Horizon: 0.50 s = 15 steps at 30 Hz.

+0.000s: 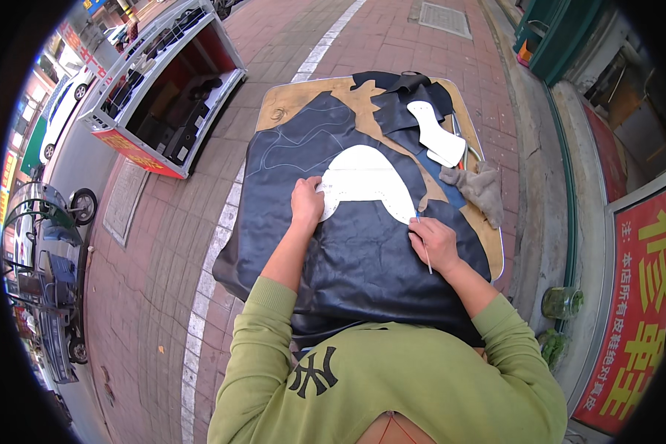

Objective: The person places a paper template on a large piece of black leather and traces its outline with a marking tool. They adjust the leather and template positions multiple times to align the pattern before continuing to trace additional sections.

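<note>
A white curved pattern piece point(366, 177), horseshoe-like with a notch in its near edge, lies flat on a sheet of black leather point(362, 251). My left hand point(307, 201) has its fingers curled and presses on the left edge of the pattern. By the pattern's right tip, my right hand point(435, 243) is closed round a thin pale pen-like stick point(428, 259), its upper end near the pattern's edge. Light curved lines point(296, 144) are drawn on the leather beyond the pattern.
The leather covers much of a wooden board table point(281, 103). At its far right lie black leather scraps point(411, 100), another white pattern point(434, 133) and a grey cloth point(475, 189). A display cabinet point(170, 96) stands on the paving at far left; a red sign point(633, 311) is at right.
</note>
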{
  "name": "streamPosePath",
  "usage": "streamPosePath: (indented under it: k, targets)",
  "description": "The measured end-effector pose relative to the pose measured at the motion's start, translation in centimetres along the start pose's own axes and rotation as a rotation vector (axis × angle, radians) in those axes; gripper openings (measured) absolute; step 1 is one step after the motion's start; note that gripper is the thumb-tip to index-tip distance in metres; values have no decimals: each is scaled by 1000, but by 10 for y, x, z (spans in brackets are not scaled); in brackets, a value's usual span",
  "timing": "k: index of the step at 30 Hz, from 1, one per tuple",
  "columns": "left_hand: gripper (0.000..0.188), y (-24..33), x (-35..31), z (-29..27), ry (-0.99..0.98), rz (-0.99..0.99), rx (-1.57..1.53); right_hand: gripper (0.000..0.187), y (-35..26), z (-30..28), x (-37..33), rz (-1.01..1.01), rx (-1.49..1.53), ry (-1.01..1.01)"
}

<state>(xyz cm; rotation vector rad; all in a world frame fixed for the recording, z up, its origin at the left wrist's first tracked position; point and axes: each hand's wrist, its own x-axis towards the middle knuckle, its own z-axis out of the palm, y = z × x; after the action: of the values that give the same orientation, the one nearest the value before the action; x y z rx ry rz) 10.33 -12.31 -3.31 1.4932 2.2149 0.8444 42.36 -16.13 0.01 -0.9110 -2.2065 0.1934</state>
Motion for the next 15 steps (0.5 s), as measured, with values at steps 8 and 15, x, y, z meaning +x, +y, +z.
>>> streamPosePath:
  k: [8, 15]
  targets:
    - [37, 2, -1, -1, 8, -8, 7, 15, -1, -1, 0, 2, -1, -3]
    - [35, 5, -3, -2, -40, -27, 37, 15, 1, 1, -1, -10, -3, 2]
